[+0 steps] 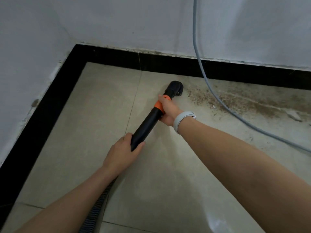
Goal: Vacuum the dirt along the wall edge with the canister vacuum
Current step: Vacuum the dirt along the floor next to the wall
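Room corner: beige tiled floor bounded by black skirting beneath pale walls. At frame centre, the black vacuum wand slants toward the upper right, its brush nozzle on the floor beside the dirt at right. Right hand grips the orange collar; left hand wraps the wand's lower end. Ribbed hose trails to lower left. Grey cable crosses the dirt.

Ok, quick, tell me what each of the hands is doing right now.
Left hand: gripping the rear end of the black vacuum tube.
Right hand: gripping the tube's orange collar, near the brush head.
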Available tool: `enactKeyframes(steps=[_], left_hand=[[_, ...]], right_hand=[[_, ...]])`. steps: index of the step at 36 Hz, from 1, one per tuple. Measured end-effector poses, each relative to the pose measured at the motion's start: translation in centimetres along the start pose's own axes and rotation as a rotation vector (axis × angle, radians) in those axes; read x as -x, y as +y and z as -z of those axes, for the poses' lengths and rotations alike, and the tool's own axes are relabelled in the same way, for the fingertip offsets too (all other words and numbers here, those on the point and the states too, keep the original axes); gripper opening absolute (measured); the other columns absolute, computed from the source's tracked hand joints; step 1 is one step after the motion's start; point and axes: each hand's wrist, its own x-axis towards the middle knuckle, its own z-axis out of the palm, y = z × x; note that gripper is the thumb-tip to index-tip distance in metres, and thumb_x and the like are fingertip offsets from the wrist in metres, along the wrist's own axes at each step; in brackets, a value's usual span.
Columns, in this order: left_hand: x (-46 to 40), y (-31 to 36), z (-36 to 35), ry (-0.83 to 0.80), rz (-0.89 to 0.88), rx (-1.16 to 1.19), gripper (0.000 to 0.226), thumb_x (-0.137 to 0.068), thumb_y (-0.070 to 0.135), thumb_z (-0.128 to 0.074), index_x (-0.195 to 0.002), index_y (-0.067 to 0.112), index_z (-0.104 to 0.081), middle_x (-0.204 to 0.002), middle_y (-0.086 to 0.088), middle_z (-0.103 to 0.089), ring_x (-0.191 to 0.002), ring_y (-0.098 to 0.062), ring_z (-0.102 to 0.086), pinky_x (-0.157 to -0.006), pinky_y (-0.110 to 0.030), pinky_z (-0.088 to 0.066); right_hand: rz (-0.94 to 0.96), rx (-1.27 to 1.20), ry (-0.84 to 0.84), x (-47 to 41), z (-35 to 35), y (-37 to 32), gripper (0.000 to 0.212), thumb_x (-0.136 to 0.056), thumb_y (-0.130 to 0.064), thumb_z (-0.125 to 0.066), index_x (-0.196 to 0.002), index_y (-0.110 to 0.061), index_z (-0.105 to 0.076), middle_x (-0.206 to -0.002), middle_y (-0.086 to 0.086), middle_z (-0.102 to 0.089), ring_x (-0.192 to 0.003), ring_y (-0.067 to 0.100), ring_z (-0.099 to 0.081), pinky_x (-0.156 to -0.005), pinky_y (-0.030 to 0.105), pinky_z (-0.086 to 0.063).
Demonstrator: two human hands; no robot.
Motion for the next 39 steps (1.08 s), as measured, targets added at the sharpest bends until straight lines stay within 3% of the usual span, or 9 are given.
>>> enactKeyframes(steps=[3, 5, 8, 11, 18, 24, 27, 31, 39], left_hand=[[-0.1, 1.1, -0.7, 0.054, 0.038, 0.078, 0.038, -0.088, 0.057, -0.055, -0.097, 0.021, -0.045, -0.081, 0.001, -0.057, -0.072, -0.020, -0.058, -0.058, -0.031, -0.041], [0.0, 1.6, -1.1, 0.068, 0.091, 0.112, 0.040, -0.085, 0.059, -0.057, -0.098, 0.024, -0.042, -0.084, 0.004, -0.058, -0.076, -0.021, -0.059, -0.062, -0.032, -0.044], [0.4, 1.2, -1.1, 0.051, 0.183, 0.182, 0.045, -0.078, 0.060, -0.064, -0.098, 0.025, -0.042, -0.085, 0.005, -0.060, -0.077, -0.020, -0.061, -0.061, -0.031, -0.045], [1.0, 0.3, -1.2, -0.044, 0.166, 0.273, 0.046, -0.077, 0.056, -0.068, -0.105, 0.027, -0.045, -0.091, 0.002, -0.065, -0.078, -0.017, -0.064, -0.062, -0.029, -0.049], [0.9, 0.3, -2.2, -0.127, 0.172, 0.326, 0.043, -0.081, 0.057, -0.066, -0.108, 0.027, -0.051, -0.088, 0.009, -0.064, -0.076, -0.005, -0.062, -0.057, -0.020, -0.044], [-0.5, 1.0, -2.7, -0.102, 0.199, 0.387, 0.028, -0.082, 0.051, -0.066, -0.091, 0.030, -0.049, -0.084, 0.009, -0.063, -0.071, -0.003, -0.061, -0.053, -0.017, -0.041], [-1.6, 1.2, -2.6, -0.126, 0.208, 0.422, 0.030, -0.086, 0.048, -0.064, -0.096, 0.022, -0.052, -0.088, 0.004, -0.063, -0.079, -0.009, -0.061, -0.064, -0.026, -0.047], [-2.6, 2.4, -2.5, -0.139, 0.223, 0.521, 0.033, -0.089, 0.047, -0.062, -0.103, 0.019, -0.053, -0.094, 0.002, -0.064, -0.085, -0.015, -0.063, -0.077, -0.035, -0.050], [-2.9, 3.5, -3.3, -0.196, 0.212, 0.555, 0.033, -0.090, 0.045, -0.061, -0.105, 0.018, -0.051, -0.095, 0.003, -0.062, -0.085, -0.011, -0.062, -0.071, -0.028, -0.049]], right_hand=[[0.038, -0.134, -0.071, 0.8, -0.7, 2.2, 0.025, -0.094, -0.018, -0.062, -0.110, -0.007, -0.047, -0.084, 0.010, -0.054, -0.067, 0.024, -0.060, -0.073, 0.040, -0.056], [0.038, -0.172, -0.097, 1.4, -0.7, 3.9, 0.019, -0.093, -0.015, -0.063, -0.099, -0.007, -0.047, -0.078, 0.009, -0.055, -0.062, 0.023, -0.060, -0.068, 0.039, -0.055], [0.024, -0.137, -0.144, 2.0, 0.0, 5.8, 0.021, -0.094, -0.019, -0.062, -0.099, -0.008, -0.046, -0.074, 0.009, -0.056, -0.058, 0.022, -0.062, -0.065, 0.039, -0.058], [0.057, -0.070, -0.101, 1.8, 0.6, 6.1, 0.019, -0.096, -0.020, -0.058, -0.096, -0.010, -0.043, -0.071, 0.009, -0.054, -0.050, 0.021, -0.060, -0.059, 0.037, -0.058], [0.082, 0.032, -0.019, 1.1, 0.0, 4.9, 0.015, -0.094, -0.014, -0.055, -0.092, -0.011, -0.040, -0.066, 0.011, -0.051, -0.046, 0.023, -0.054, -0.050, 0.034, -0.054], [0.105, 0.102, 0.004, 0.3, -0.5, 3.7, 0.016, -0.094, -0.015, -0.054, -0.088, -0.014, -0.040, -0.067, 0.011, -0.052, -0.047, 0.022, -0.054, -0.046, 0.031, -0.053], [0.106, 0.157, 0.034, -0.3, -1.2, 2.8, 0.015, -0.093, -0.016, -0.054, -0.095, -0.010, -0.041, -0.067, 0.010, -0.052, -0.042, 0.020, -0.054, -0.038, 0.026, -0.050], [0.124, 0.244, 0.065, -1.3, -1.8, 1.4, 0.030, -0.092, -0.019, -0.054, -0.115, -0.004, -0.043, -0.068, 0.011, -0.055, -0.038, 0.019, -0.055, -0.038, 0.025, -0.048], [0.131, 0.288, 0.106, -1.8, -0.6, 1.2, 0.027, -0.091, -0.021, -0.053, -0.111, -0.008, -0.042, -0.070, 0.010, -0.055, -0.032, 0.015, -0.054, -0.038, 0.024, -0.047]])
